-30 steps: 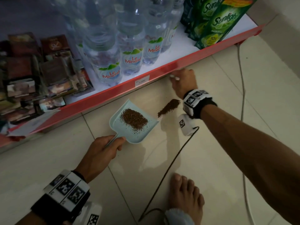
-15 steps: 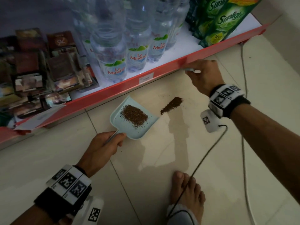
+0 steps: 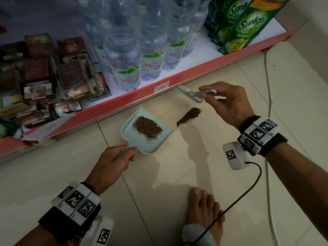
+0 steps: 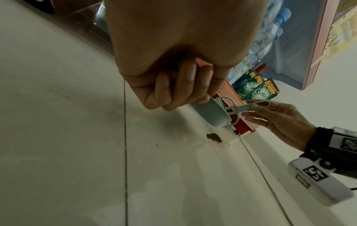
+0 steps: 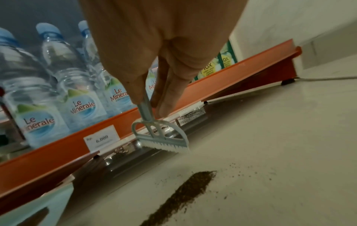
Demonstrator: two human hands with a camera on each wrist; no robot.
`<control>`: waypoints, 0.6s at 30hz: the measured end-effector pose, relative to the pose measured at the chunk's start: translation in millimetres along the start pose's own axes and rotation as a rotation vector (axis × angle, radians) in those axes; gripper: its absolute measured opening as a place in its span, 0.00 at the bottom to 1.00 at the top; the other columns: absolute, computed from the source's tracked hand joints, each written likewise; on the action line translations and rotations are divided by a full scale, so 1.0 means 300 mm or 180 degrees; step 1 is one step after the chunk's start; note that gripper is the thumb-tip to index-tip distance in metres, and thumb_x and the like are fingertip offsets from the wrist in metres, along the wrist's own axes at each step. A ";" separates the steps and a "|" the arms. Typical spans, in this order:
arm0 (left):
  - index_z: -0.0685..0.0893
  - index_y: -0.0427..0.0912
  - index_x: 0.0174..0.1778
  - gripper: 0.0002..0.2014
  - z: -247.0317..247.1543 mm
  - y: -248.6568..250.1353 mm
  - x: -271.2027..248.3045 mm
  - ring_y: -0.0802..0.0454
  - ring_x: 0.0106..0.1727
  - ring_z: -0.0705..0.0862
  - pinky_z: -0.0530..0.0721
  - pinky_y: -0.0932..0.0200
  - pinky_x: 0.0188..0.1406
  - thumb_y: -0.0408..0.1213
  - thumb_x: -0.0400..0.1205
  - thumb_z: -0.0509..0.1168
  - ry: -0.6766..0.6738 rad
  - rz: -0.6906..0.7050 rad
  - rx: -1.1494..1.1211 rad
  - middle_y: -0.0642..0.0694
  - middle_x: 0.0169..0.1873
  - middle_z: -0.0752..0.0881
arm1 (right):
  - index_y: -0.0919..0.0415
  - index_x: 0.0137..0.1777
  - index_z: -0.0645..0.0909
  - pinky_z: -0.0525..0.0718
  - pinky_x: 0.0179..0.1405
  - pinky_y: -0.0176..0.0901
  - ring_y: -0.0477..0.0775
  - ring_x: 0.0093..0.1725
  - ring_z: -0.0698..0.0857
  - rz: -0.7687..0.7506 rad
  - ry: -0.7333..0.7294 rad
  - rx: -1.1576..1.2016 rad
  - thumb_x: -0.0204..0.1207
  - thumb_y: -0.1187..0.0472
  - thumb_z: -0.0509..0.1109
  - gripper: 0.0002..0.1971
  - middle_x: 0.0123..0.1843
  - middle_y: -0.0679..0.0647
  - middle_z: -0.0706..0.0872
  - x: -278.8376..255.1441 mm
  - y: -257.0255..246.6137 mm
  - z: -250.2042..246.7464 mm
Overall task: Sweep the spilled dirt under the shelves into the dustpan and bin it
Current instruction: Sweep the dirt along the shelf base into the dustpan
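— Dirt (image 3: 189,116), where is it?
— One strip lies on the floor (image 3: 177,174), just right of the dustpan (image 3: 160,142) mouth. Another heap sits inside the dustpan.
— And the hands?
— The left hand (image 3: 113,162) grips the dustpan handle at the near side. The right hand (image 3: 229,103) pinches the small brush (image 5: 162,137) by its handle; the bristles hang above the floor near the red shelf (image 3: 213,68) edge, beyond the strip.
— On the shelf?
— Water bottles (image 3: 127,68) and green packets (image 3: 248,23).

Head view looks steeply down; both wrist views sit low, close, sharing the floor dirt (image 5: 181,197).
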State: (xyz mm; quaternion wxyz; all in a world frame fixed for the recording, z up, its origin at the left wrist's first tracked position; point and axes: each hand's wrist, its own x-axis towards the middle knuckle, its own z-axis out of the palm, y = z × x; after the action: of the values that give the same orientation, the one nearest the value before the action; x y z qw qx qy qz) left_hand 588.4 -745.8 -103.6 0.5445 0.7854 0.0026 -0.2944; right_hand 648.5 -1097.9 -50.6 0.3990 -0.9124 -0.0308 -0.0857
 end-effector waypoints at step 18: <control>0.79 0.43 0.29 0.21 0.021 0.013 0.004 0.57 0.21 0.65 0.64 0.64 0.21 0.53 0.83 0.63 -0.0012 0.0028 0.0146 0.54 0.19 0.67 | 0.56 0.51 0.87 0.92 0.42 0.59 0.58 0.34 0.92 0.1409 0.1010 0.0208 0.78 0.61 0.71 0.06 0.36 0.59 0.90 -0.041 0.181 -0.175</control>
State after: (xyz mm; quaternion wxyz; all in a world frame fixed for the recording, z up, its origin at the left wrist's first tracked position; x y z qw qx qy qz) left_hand 587.8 -753.3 -102.2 0.5276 0.7972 -0.0086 -0.2934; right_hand 636.2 -1173.0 -57.0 0.4371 -0.8588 0.2295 -0.1373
